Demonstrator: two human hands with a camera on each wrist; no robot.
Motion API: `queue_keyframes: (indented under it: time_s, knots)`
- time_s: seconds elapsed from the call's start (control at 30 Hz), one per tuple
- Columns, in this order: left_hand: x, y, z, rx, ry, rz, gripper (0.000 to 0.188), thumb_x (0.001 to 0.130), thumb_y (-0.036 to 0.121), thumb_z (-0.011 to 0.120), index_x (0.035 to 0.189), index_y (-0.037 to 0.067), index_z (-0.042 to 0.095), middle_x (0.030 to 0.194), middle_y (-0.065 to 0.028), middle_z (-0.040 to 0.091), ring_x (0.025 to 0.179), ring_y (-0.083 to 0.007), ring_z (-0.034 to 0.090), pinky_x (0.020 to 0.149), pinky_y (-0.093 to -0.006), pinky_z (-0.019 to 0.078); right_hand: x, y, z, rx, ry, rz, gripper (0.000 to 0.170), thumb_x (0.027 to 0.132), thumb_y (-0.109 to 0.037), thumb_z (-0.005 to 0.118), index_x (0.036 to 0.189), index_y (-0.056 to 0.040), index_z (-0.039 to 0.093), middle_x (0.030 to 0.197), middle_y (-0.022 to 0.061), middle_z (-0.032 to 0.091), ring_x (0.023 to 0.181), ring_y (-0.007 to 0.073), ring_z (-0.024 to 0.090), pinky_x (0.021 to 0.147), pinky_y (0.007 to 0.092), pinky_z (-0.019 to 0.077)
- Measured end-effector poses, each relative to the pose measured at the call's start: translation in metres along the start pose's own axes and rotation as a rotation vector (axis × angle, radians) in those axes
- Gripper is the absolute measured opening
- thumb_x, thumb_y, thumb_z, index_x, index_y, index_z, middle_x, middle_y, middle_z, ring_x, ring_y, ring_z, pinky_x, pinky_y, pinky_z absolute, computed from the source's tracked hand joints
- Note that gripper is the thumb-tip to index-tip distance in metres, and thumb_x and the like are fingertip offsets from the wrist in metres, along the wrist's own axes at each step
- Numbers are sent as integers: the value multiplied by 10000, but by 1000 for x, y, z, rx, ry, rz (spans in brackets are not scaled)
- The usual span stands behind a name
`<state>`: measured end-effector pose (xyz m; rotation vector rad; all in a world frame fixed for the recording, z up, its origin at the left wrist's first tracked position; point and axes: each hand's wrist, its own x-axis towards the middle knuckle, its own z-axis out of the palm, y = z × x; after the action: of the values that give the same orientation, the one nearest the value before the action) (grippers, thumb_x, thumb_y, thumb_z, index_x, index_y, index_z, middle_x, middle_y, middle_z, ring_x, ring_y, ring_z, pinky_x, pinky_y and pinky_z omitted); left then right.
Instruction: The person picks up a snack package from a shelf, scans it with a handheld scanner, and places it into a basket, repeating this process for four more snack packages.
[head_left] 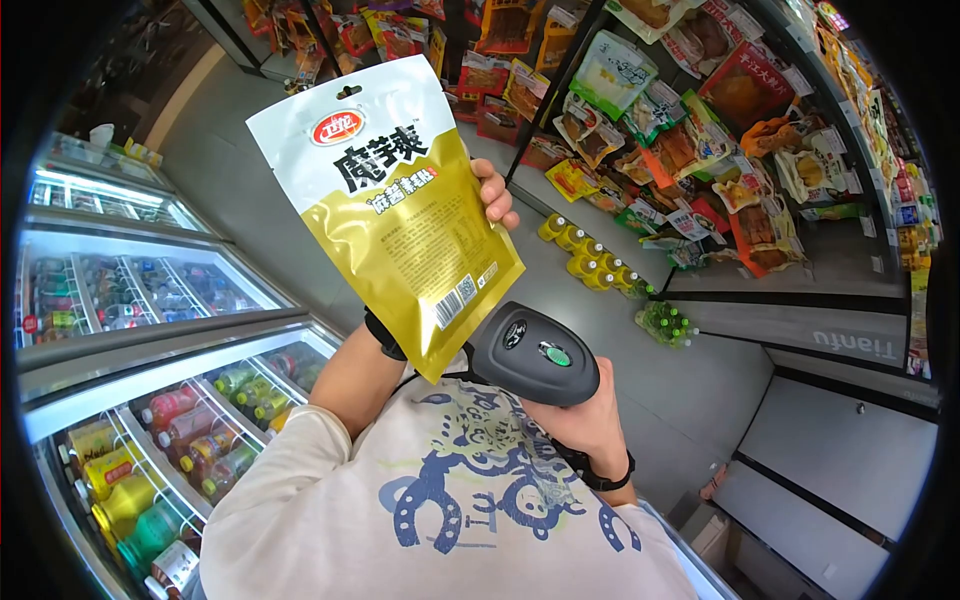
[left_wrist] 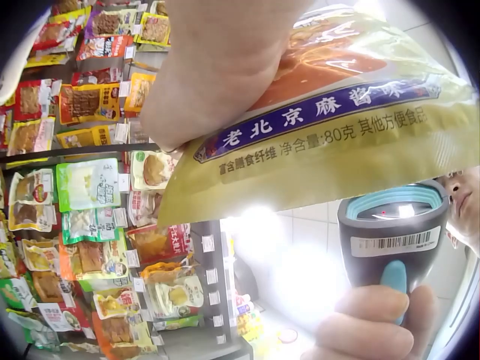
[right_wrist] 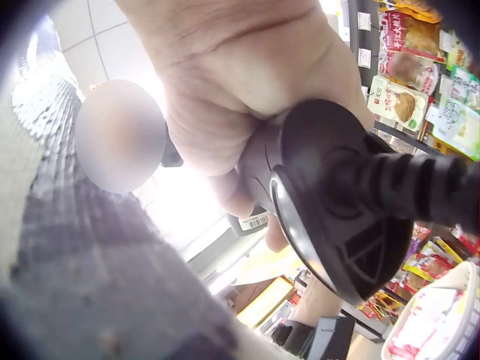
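Observation:
In the head view my left hand [head_left: 490,195] grips a white and gold snack bag [head_left: 400,230] from behind, its printed back and barcode facing up toward me. Seen from the left wrist, the same hand [left_wrist: 217,67] covers part of the bag's front [left_wrist: 315,150]. My right hand [head_left: 585,425] holds a black barcode scanner [head_left: 535,352] just under the bag's lower edge. One finger lies by its teal trigger [left_wrist: 394,283], and the right wrist view shows the hand [right_wrist: 247,82] wrapped round the handle, the cable [right_wrist: 420,184] running from its base.
Shelves of packaged snacks [head_left: 690,150] stand ahead to the right. Glass-topped coolers with drink bottles [head_left: 130,500] line the left. Yellow bottles [head_left: 590,255] and green bottles [head_left: 665,325] stand on the floor [head_left: 560,300]. A white basket [right_wrist: 435,319] appears in the right wrist view.

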<state>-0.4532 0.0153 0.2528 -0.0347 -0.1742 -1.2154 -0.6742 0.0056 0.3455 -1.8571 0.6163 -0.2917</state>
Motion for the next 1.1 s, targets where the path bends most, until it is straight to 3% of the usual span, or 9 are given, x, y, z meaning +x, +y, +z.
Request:
queue_keyframes:
  time_s: [0.43, 0.5, 0.6, 0.67, 0.73, 0.83, 0.97, 1.07, 1.1]
  knots:
    - [-9, 15, -4, 41, 20, 0, 379, 923, 321, 485, 1101, -11, 525, 842, -65, 444, 765, -179, 434, 753, -298, 400, 2, 3, 3, 10, 13, 61, 245, 650, -84, 712, 876, -14, 650, 730, 126, 660, 610, 249, 637, 602, 302, 490]
    - [-21, 39, -29, 16, 74, -114, 388, 880, 377, 535, 1048, 28, 531, 861, -43, 448, 782, -157, 448, 784, -272, 401, 0, 5, 1, 43, 40, 102, 243, 656, -83, 711, 883, -16, 654, 727, 119, 663, 605, 228, 636, 598, 298, 489]
    - [-41, 116, -114, 230, 351, -187, 268, 909, 303, 497, 991, 52, 541, 735, -8, 439, 675, -124, 441, 642, -273, 434, -5, 13, 1, 57, 118, 181, 212, 665, -67, 706, 866, -13, 665, 712, 89, 669, 593, 170, 627, 585, 280, 482]
    - [-55, 188, -206, 239, 347, -211, 281, 930, 317, 466, 1022, 72, 569, 772, -27, 514, 674, -141, 496, 614, -296, 459, -7, 5, -1, -21, 186, 239, 201, 666, -65, 701, 855, -9, 664, 693, 83, 660, 580, 160, 611, 576, 273, 473]
    - [-33, 190, -183, 599, 952, 98, 302, 933, 319, 449, 1081, 89, 576, 878, -61, 624, 770, -182, 602, 682, -333, 514, -11, 6, 0, -16, 227, 315, 197, 667, -64, 698, 853, -7, 663, 685, 78, 655, 576, 148, 599, 573, 270, 468]
    - [-22, 238, -241, 619, 988, 29, 358, 931, 334, 436, 1123, 62, 565, 995, -85, 652, 859, -212, 636, 753, -351, 526, -15, -1, 7, -14, 291, 469, 193, 668, -63, 694, 847, -3, 659, 674, 69, 649, 575, 127, 578, 571, 267, 460]
    - [26, 246, -288, 750, 1041, -87, 371, 926, 337, 431, 1112, 45, 563, 990, -84, 650, 859, -207, 635, 749, -354, 526, -21, -11, 15, -15, 372, 599, 187, 659, -55, 682, 835, 2, 653, 668, 52, 644, 580, 113, 563, 572, 265, 454]
    - [53, 243, -312, 1843, 981, -369, 579, 862, 426, 500, 1132, -84, 542, 1044, -250, 622, 943, -341, 627, 855, -400, 475, -18, -17, 20, -13, 421, 614, 173, 655, -43, 668, 821, 2, 652, 662, 40, 636, 575, 107, 551, 565, 258, 445]
    - [55, 240, -334, 2034, 965, -390, 608, 837, 439, 517, 1123, -98, 537, 1054, -303, 597, 1018, -404, 586, 882, -409, 448, -14, -18, 18, -23, 393, 637, 149, 685, -15, 636, 830, 18, 636, 675, 42, 632, 587, 113, 579, 563, 257, 466]
